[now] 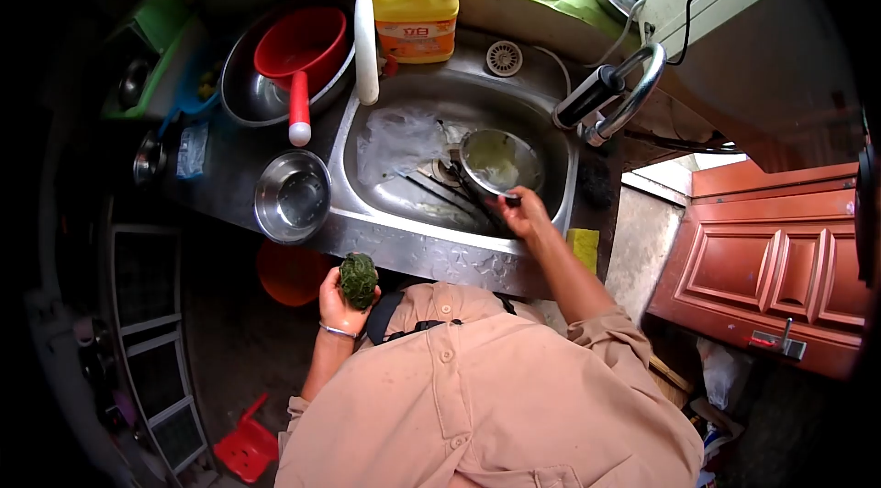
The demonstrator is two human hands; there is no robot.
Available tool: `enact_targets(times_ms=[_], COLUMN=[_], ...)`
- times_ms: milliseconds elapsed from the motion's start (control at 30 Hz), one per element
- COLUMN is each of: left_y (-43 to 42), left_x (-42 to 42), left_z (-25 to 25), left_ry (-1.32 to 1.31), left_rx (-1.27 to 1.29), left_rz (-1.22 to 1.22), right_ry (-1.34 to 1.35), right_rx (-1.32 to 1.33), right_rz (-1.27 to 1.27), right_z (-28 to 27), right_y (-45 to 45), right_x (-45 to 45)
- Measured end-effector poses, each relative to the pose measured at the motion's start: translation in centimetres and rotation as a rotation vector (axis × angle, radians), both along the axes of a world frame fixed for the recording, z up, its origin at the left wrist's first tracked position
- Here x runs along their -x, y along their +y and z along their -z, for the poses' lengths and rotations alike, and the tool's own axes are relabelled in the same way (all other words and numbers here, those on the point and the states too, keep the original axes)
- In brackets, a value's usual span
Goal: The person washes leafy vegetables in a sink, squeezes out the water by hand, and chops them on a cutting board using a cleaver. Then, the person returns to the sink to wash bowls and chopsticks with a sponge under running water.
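as left fingers (331,282) cup a green clump (358,281) (long axis forward), right fingers (522,199) pinch a pan (529,163).

I wear a tan shirt (551,387) with a stitched placket (451,416) and small round buttons (447,356) in nearly the same shade. The right sleeve (606,330) bunches into soft folds; the left sleeve (297,406) ends on my forearm (321,369). A thin, silvery bracelet (338,332) circles that arm. Black straps (410,331) show against the shirt, beside dark cloth (382,318). My left hand (340,312) and right hand (527,216) are bare.
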State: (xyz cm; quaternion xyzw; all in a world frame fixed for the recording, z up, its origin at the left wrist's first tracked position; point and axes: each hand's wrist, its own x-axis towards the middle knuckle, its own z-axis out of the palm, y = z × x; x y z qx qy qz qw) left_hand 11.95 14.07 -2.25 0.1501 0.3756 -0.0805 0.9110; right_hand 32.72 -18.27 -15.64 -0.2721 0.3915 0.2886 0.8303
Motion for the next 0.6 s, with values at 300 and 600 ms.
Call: enact_targets(times_ms=[300,600], left_y=[0.1,-0.1], left_x=[0.7,0.9], left_z=[0.4,1.1], left_ry=[0.004,0.027], left_rx=[0.017,0.008], left_rz=[-0.017,-0.005], right_ry=[-0.176,-1.049], right_rx=[0.869,1.983], right_rz=[-0.269,-0.855], right_z=[-6.1,-9.2], right_y=[1.1,-0.2], right_x=[-3.7,-3.7])
